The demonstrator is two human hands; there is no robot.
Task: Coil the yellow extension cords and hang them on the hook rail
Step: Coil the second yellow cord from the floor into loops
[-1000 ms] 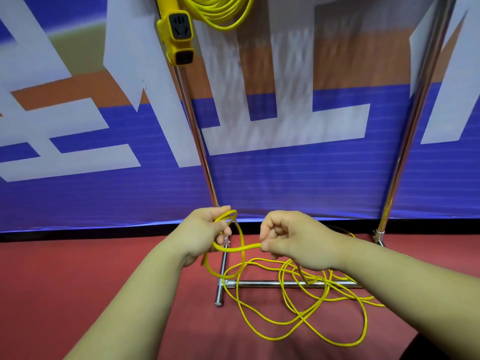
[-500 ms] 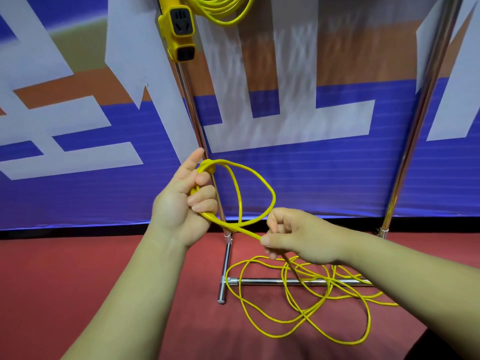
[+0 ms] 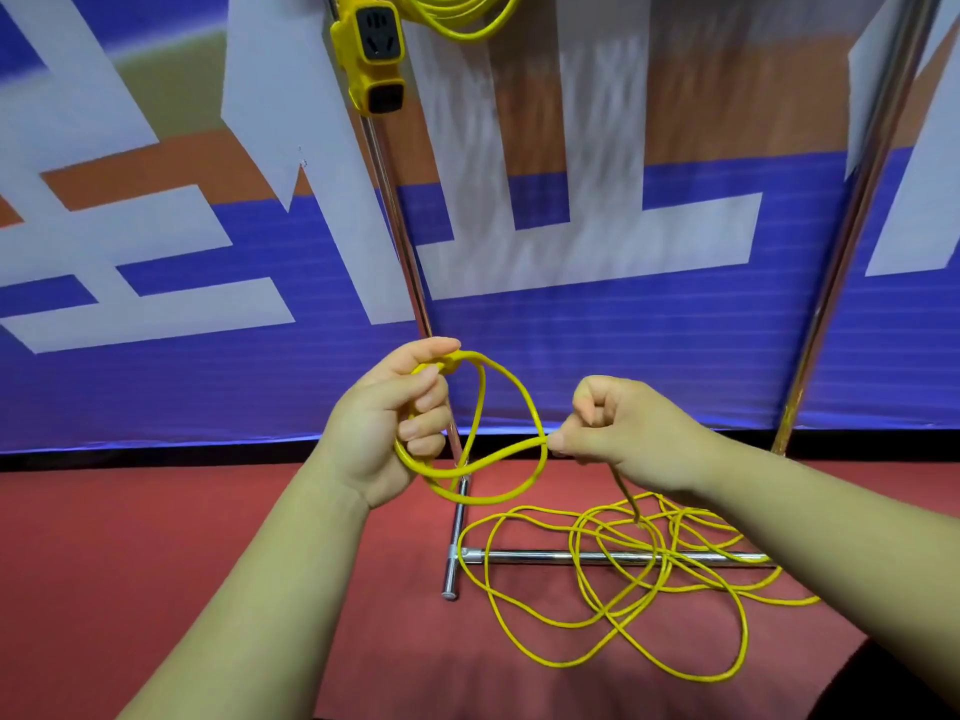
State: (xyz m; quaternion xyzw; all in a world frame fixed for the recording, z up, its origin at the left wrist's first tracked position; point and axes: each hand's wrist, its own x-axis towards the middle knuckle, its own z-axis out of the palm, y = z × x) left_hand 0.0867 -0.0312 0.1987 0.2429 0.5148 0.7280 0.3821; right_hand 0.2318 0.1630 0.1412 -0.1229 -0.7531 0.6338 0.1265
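- Early coiling of the second cord, by the look of it: only two small loops gathered so far, most of the length loose on the floor.
- Left hand closed around the yellow cord, fingers curled over the gathered turns, thumb pressed on top where the loops cross.
- Loops hanging just right of that hand, bottoms drooping below the palm, in front of the chrome upright.
- Right hand pinched shut on the same cord, thumb and forefinger tip nipping the strand just right of the loops; other fingers folded in.
- From under the right hand, cord dropping down to the loose tangle spread on the red floor, draped across the stand's base bar below and right of both hands.
- Next move, as a judgement: slide the right pinch down the strand for a fresh length, swing it over to the left hand, lay it as another turn of matching size. Needs a slight twist per turn to stop figure-eights, and a firm left grip to keep the turns from slipping.
- Risk: tangle below snagging on the base bar while being pulled up.
- One finished coil already hanging high above the left hand, its yellow socket block dangling against the upright; hook itself out of frame.
- Containers: none in view; nothing held in anything apart from the cord in the two hands.
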